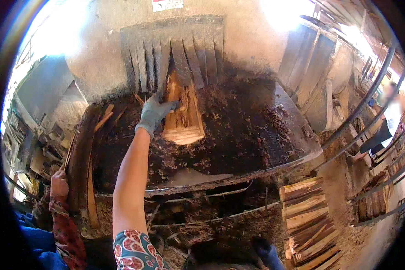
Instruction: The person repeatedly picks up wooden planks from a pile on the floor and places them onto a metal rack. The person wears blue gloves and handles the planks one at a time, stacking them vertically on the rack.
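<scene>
My left hand [155, 112], in a grey-blue glove, grips the left side of a split wood slab [184, 112]. Its fingers lie over the edge of the wood. The slab rests on a dark, debris-strewn table [229, 157], its far end at the hanging strip curtain [180, 58] in the wall opening and its pale cut end toward me. Low in the view, what seems to be my right hand [266, 253] shows as a blue glove with a dark front. Its fingers are too dark to read, and I see nothing in it.
Several split wood pieces [308, 216] are stacked to the right below the table. Another person's hand [59, 183] is by upright boards [78, 157] at the left. A curved metal rail [364, 108] crosses the right side, with another person [387, 119] beyond it.
</scene>
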`<state>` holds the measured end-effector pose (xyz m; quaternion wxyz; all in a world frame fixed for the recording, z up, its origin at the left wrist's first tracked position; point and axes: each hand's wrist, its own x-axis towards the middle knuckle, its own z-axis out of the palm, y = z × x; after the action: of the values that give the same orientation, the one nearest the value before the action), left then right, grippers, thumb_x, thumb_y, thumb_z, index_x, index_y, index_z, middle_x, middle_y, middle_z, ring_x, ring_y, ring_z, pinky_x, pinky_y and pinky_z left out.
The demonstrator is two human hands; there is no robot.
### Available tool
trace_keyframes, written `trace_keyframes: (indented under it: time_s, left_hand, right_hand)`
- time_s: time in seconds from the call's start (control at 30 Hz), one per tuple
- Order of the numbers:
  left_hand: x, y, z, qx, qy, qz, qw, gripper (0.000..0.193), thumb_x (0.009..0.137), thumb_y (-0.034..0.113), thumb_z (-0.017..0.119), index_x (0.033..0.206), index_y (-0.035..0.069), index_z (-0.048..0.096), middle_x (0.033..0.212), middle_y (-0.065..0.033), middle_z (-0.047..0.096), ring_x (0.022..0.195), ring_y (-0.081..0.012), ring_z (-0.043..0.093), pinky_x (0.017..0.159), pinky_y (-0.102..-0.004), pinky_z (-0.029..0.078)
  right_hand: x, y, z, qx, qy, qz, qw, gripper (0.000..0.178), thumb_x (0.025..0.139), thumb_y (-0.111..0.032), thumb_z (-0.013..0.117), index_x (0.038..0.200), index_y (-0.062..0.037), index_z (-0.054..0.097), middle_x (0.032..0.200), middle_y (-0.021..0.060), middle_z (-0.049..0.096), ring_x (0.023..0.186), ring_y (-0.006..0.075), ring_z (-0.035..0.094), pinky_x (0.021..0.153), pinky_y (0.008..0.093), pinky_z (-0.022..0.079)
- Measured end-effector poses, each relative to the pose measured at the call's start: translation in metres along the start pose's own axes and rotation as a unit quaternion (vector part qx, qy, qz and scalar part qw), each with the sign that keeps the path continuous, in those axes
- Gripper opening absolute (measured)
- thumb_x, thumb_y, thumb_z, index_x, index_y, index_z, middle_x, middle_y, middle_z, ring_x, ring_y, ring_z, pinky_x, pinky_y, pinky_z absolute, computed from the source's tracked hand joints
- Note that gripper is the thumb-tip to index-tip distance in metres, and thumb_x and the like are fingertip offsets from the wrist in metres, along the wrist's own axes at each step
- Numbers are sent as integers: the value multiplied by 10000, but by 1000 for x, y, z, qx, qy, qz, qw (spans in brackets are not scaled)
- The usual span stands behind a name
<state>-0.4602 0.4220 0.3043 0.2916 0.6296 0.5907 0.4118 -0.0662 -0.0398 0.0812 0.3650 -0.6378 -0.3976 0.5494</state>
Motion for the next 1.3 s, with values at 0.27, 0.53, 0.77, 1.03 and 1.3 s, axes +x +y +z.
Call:
trace_keyframes:
  time_s: [0.27,0.53,0.77,1.03,1.3]
  left_hand:
    - [-18,28,17,167,39,-42,984,876,618,487,726,1254,-14,393,1124,-226,553,1020,-350,549,843,-382,448]
    - [-162,3,-61,-341,9,-61,938,442,739,78,605,1164,6,509,1067,-63,576,957,-163,547,826,-289,433]
    - [-330,-20,-105,-418,124,39,899,581,710,51,610,1258,-18,430,1262,-132,469,1130,-227,475,944,-332,391]
    - [-289,-18,-105,446,228,149,852,568,749,197,653,1236,-6,444,1236,-218,456,1156,-359,423,971,-381,336]
    - [-181,25,23,46,72,96,992,717,729,254,703,1277,-52,356,1184,-219,499,1080,-320,491,904,-363,391]
  right_hand:
    - [44,-159,53,-75,-86,-115,987,301,843,-134,565,1112,3,566,929,49,627,793,92,549,713,248,458]
    - [65,-220,63,-44,-91,-211,972,288,862,-138,544,1112,3,564,948,19,620,813,68,538,695,210,450]
    - [117,-254,63,53,-133,-183,973,325,886,-114,521,1190,-5,488,1087,64,581,969,117,536,823,250,434]
    - [168,-298,104,-140,-235,-405,873,431,885,-165,505,1283,-43,395,1192,85,499,1045,166,512,853,298,460]
    - [149,-276,132,161,-275,-154,935,467,872,-316,540,1254,-69,432,1173,59,506,1037,169,515,775,306,509]
